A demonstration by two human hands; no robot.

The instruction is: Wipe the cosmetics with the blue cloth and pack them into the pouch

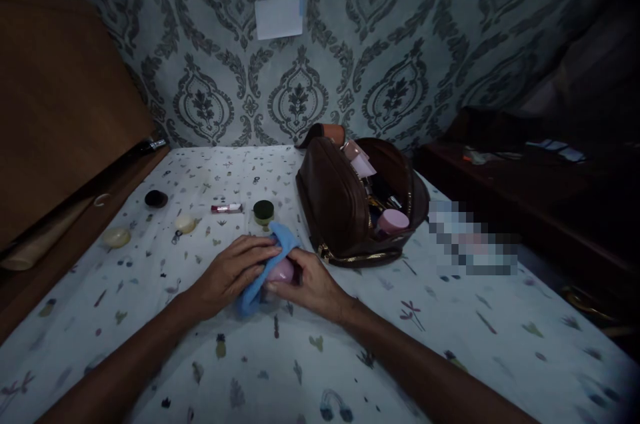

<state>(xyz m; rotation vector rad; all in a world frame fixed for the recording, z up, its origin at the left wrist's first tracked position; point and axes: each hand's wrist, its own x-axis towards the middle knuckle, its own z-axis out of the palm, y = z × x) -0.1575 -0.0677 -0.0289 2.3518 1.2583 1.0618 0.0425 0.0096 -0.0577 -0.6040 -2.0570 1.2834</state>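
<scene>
Over the printed sheet, my left hand (231, 272) presses a blue cloth (286, 237) against a small pink rounded container (281, 271). My right hand (316, 283) grips that container from the right, thumb below and fingers behind it. The cloth wraps the container's left side and hides part of it. Just beyond the hands stands a small jar with a dark green lid (263, 211). Close on the right, a brown makeup bag (333, 201) lies unzipped, with a pink-lidded jar (393, 221) and brushes inside.
A lip gloss tube (227, 209), a cream-coloured round item (185, 223), another pale one (117, 237) and a dark cap (156, 199) lie to the left. Wooden furniture (60, 111) borders the left side. A patterned wall (300, 91) rises behind; a blurred-out patch (473, 237) is at right.
</scene>
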